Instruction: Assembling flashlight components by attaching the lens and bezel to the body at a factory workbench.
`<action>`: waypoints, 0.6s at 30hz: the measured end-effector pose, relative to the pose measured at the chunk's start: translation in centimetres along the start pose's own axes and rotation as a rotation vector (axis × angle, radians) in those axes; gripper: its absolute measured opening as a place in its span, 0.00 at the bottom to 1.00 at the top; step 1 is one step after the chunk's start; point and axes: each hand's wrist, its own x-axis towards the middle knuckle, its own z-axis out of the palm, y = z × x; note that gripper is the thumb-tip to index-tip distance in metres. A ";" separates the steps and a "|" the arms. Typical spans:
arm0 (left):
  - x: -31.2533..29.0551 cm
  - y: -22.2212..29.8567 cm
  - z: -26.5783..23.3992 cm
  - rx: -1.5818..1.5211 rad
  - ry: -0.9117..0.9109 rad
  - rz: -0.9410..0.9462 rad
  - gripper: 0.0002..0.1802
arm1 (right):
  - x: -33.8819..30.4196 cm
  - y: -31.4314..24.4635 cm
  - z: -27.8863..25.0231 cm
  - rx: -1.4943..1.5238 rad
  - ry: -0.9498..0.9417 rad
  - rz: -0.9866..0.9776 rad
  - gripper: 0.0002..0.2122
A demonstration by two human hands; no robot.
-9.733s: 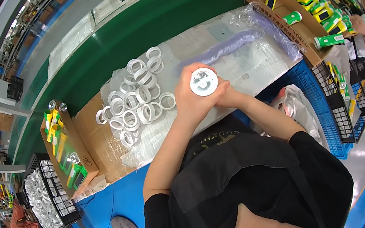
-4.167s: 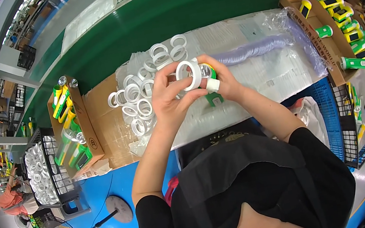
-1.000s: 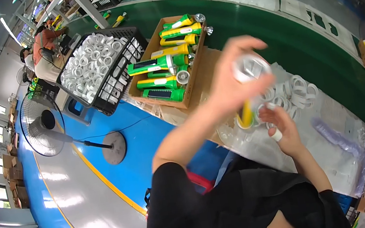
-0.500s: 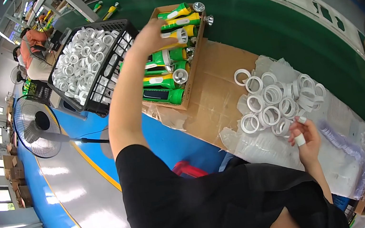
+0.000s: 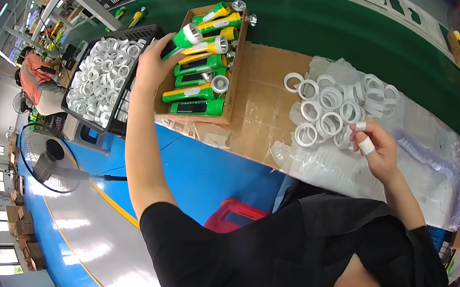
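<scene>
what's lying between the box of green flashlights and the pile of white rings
In the head view, only bare brown cardboard sheet separates the flashlight box from the white rings.

Glossy plastic flashlight point(image 5: 183, 39); matt cardboard box point(image 5: 237, 72).

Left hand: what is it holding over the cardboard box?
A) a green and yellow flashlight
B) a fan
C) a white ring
A: the left hand grips a green and yellow flashlight above the box of similar flashlights.
</scene>
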 end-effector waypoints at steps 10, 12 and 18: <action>-4.4 -1.3 3.7 -0.124 -0.653 -0.228 0.26 | -4.0 0.3 -1.4 -0.058 0.038 0.111 0.07; -4.8 -1.8 4.3 -0.260 -0.599 -0.271 0.27 | -3.7 0.0 -1.0 -0.022 0.038 0.128 0.07; -5.3 -1.8 3.5 -0.206 -0.489 -0.212 0.26 | -2.9 0.3 0.5 -0.124 -0.067 -0.025 0.06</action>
